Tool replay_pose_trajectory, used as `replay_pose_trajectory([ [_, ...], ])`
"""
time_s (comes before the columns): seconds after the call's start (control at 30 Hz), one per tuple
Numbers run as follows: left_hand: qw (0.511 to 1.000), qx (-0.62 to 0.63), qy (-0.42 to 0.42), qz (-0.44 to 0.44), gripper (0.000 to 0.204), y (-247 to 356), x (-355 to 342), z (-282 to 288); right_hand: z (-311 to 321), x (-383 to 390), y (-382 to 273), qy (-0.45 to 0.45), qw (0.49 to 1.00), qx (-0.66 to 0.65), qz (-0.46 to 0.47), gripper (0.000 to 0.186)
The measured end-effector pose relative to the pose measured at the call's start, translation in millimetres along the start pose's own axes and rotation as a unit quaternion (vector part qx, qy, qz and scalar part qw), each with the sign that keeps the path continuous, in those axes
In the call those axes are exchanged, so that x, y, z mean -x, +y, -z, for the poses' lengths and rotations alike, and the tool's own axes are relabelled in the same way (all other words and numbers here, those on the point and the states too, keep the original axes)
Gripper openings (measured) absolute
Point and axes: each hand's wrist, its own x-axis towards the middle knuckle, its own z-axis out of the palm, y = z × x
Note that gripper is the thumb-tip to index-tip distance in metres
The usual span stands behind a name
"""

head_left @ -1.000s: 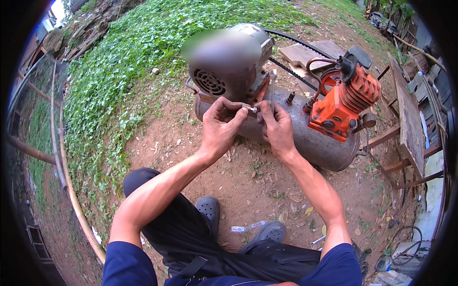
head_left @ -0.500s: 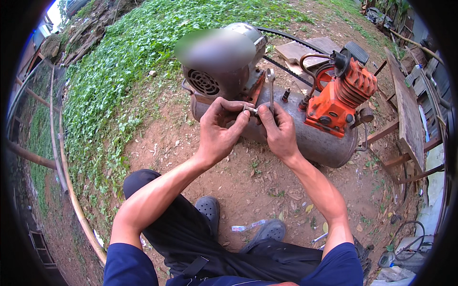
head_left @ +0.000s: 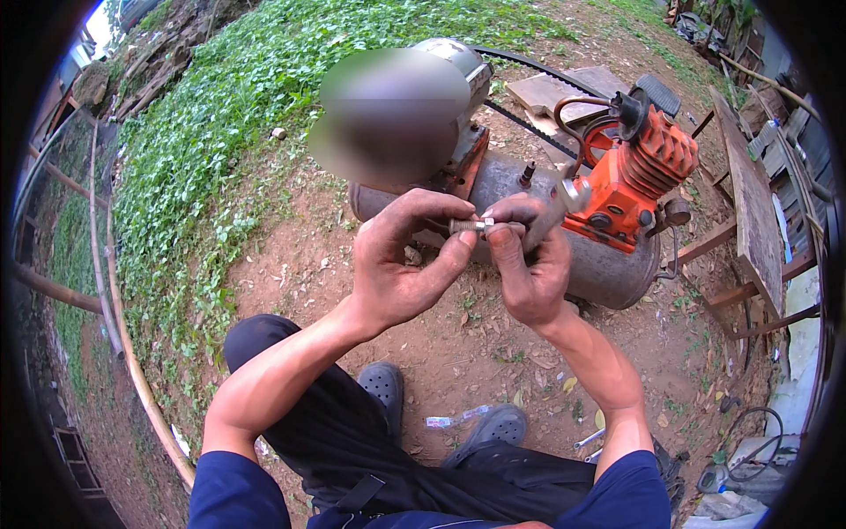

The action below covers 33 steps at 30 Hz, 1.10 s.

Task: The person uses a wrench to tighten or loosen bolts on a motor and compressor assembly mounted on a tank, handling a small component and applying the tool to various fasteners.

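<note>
My left hand (head_left: 405, 256) pinches the threaded end of a small silver bolt (head_left: 470, 226) between thumb and fingers. My right hand (head_left: 533, 264) grips its other end, where a hex piece shows, and also holds a metal spanner (head_left: 570, 196) slanting up and rightward, its end blurred. Both hands are just in front of a grey, rusty compressor tank (head_left: 621, 278). On the tank sit an orange pump head (head_left: 608, 198) and a motor (head_left: 454, 66), partly blurred out, joined by a black belt (head_left: 524, 62).
Boards (head_left: 599, 84) lie behind the compressor. A tilted wooden bench (head_left: 745, 229) stands at the right, above a hose (head_left: 777, 423). Bamboo poles and netting (head_left: 123, 326) edge the left side. Spanners (head_left: 589, 438) lie on the dirt by my right foot, with green plants (head_left: 203, 132) beyond.
Both hands have come lower and nearer to me with the bolt. The spanner in my right hand has swung from upright to a rightward slant.
</note>
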Motion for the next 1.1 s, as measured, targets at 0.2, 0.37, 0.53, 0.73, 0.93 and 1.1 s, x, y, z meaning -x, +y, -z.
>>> replay_pose_trajectory([
  [0.2,0.999,-0.020,-0.003,-0.033,0.025,0.2,-0.6,2.2,-0.3,-0.6,-0.4,-0.027,0.999,-0.018,0.039,0.024],
  [0.37,0.998,-0.037,-0.009,-0.058,0.024,1.9,-3.3,5.0,-1.2,1.8,2.1,-0.047,0.996,-0.071,0.031,0.024],
  [0.53,0.995,-0.066,-0.030,-0.074,0.024,7.2,-5.3,8.5,-0.5,2.8,3.0,-0.058,0.994,-0.083,0.028,0.024],
  [0.73,0.992,-0.080,-0.020,-0.099,0.025,8.2,-5.6,8.1,-0.4,3.1,4.4,-0.063,0.993,-0.095,0.035,0.025],
  [0.93,0.992,-0.074,-0.027,-0.099,0.024,9.8,-5.0,10.4,-1.0,2.5,2.4,-0.070,0.994,-0.068,0.050,0.026],
  [1.1,0.995,-0.048,-0.024,-0.080,0.024,8.9,-4.8,10.1,-1.5,2.5,2.1,-0.076,0.993,-0.084,0.046,0.025],
])
